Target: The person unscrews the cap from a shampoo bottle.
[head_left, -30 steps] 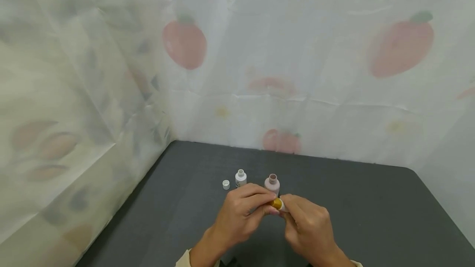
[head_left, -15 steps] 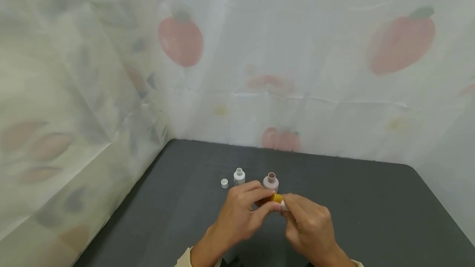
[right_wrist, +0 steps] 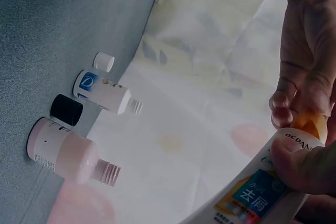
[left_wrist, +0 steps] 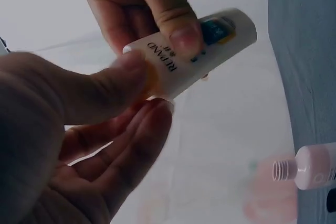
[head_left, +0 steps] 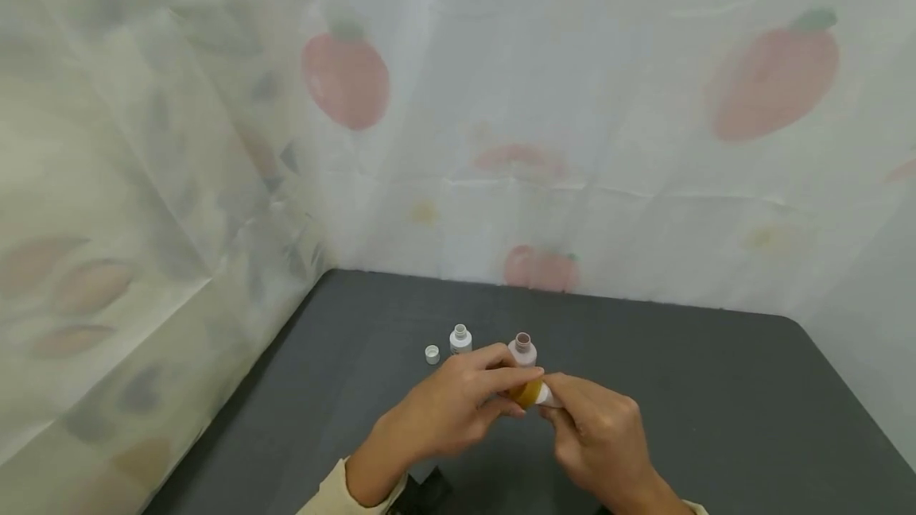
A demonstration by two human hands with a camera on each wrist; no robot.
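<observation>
My right hand [head_left: 601, 435] grips a white shampoo bottle [right_wrist: 257, 195] with a blue and orange label, tilted above the table. The thumb and fingers of my left hand [head_left: 447, 408] pinch its orange-yellow cap [head_left: 527, 393]. The cap is on the bottle's end, partly covered by my fingers in the left wrist view. Beyond my hands, a pink bottle [head_left: 523, 353] stands upright with its neck uncovered. To its left is a smaller white bottle [head_left: 460, 339], also uncapped and upright. A white cap [head_left: 432, 354] lies left of that one.
A black cap [right_wrist: 66, 109] sits on the table between the pink and white bottles. The dark grey table [head_left: 716, 404] extends to both sides of my hands. Fruit-printed pale sheets [head_left: 630, 133] hang along its back and left edges.
My left hand has turned and its wrist has swung left and lower, with the orange cap turning in its pinch. The right hand keeps nearly the same place. The standing bottles have not moved.
</observation>
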